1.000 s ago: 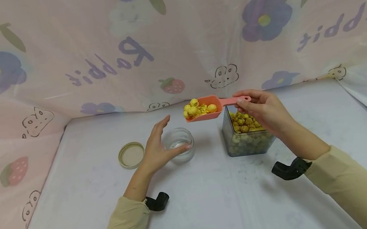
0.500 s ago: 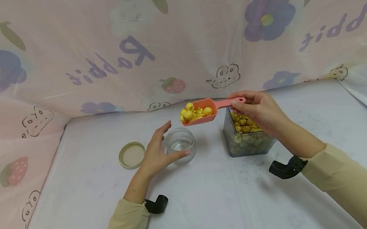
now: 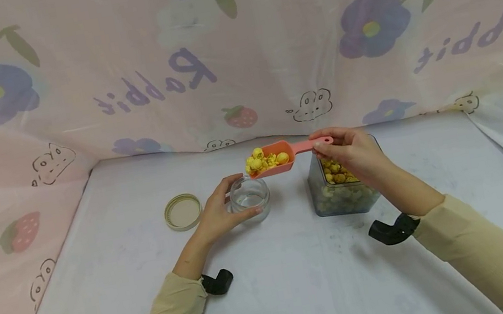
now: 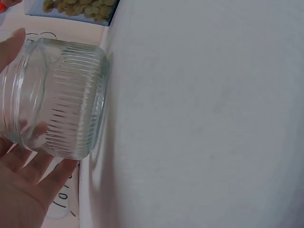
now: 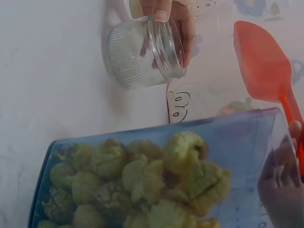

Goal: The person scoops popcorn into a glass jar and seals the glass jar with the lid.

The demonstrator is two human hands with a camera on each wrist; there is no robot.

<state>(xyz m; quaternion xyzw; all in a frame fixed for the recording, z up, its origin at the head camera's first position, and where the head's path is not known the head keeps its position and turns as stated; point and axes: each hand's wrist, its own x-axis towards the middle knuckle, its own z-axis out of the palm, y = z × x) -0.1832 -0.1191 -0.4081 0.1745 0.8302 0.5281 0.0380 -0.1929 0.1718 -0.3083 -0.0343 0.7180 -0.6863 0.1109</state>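
The head view shows a person's right hand [image 3: 352,153] at right of centre, its thumb and fingers pinched together on the handle of a coral scoop [image 3: 284,148], which is held nearly level at mid-frame. Yellow popcorn [image 3: 266,162] fills the scoop's bowl, heaped toward the lip at its left end. That lip overlaps the far rim of a clear glass jar [image 3: 258,196] just below the centre of the frame; in the right wrist view the scoop, at upper right, is above the jar's mouth and apart from it. The left hand [image 3: 218,213], left of centre, is curved around the jar, spread as wide as the glass, with the thumb on the near side and fingers on the far side. In the left wrist view the jar's ribbed wall takes up the left of the frame, its base on the white table [image 3: 274,287]. A transparent bin [image 3: 341,206] of more popcorn stands below the right hand in the head view, right of the jar and apart from it. A round lid [image 3: 183,212] lies just left of the left hand. Behind, a pink backdrop [image 3: 274,57] printed with purple flowers and strawberries spans the upper frame.
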